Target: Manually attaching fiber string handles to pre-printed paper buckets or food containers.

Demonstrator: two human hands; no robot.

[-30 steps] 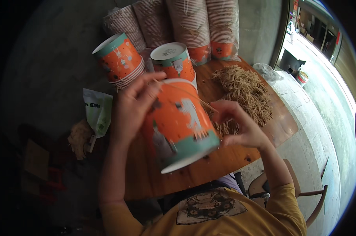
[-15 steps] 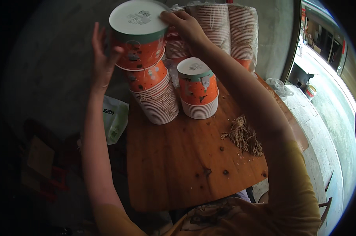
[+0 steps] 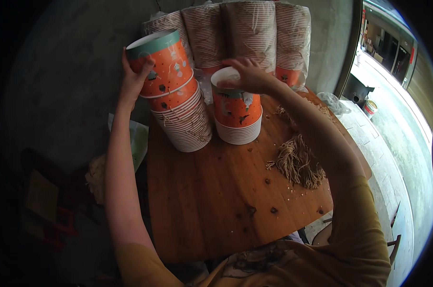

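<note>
Upside-down orange paper buckets with green bands and white rims stand nested in two stacks. On the taller left stack (image 3: 183, 126), the top bucket (image 3: 166, 64) leans toward the left. My left hand (image 3: 134, 81) grips its left side, thumb across the front and fingers partly hidden behind. Over the white base of the shorter stack (image 3: 238, 112) is my right hand (image 3: 252, 76), thumb and fingers spread apart. Whether its fingertips touch the base I cannot tell.
Tall plastic-wrapped stacks of buckets (image 3: 251, 38) line the wall behind. A bundle of tan cords (image 3: 300, 162) lies on the right of the wooden table (image 3: 211, 201). Clear crumpled plastic (image 3: 335, 103) sits at the far right edge, and a green-and-white bag (image 3: 139, 143) is at the left.
My right hand has left the tall stack's top bucket and moved down to the shorter stack. My left hand has closed on the top bucket, which has tipped and come lower.
</note>
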